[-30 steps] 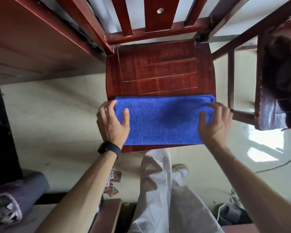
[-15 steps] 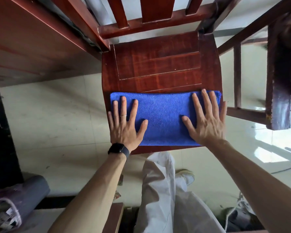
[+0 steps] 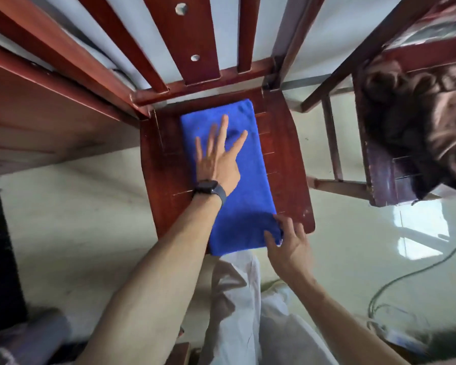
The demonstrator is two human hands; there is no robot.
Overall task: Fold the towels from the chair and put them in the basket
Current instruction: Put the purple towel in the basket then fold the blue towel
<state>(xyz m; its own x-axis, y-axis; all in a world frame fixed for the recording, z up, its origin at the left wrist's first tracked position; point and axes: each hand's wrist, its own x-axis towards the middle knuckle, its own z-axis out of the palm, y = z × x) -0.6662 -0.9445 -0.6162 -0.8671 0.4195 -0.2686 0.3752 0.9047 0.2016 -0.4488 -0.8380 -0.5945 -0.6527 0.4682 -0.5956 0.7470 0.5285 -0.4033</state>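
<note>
A folded blue towel (image 3: 250, 196) lies lengthwise on the red-brown wooden chair seat (image 3: 287, 159), from the backrest to the front edge. My left hand (image 3: 217, 156), with a black watch on the wrist, lies flat on the towel's far half, fingers spread and straight. My right hand (image 3: 287, 243) grips the towel's near right corner at the seat's front edge, fingers over it and thumb at its side. No basket is in view.
A second wooden chair (image 3: 385, 177) stands to the right with dark brown cloth (image 3: 427, 119) piled on it. A wooden desk (image 3: 37, 114) is at the left. A cable (image 3: 406, 275) runs over the pale floor at the right. My white-trousered leg (image 3: 237, 306) is below.
The towel has been turned from lying crosswise at the seat's front to lying lengthwise. My left hand moved to its far half and my right hand came down to the near corner.
</note>
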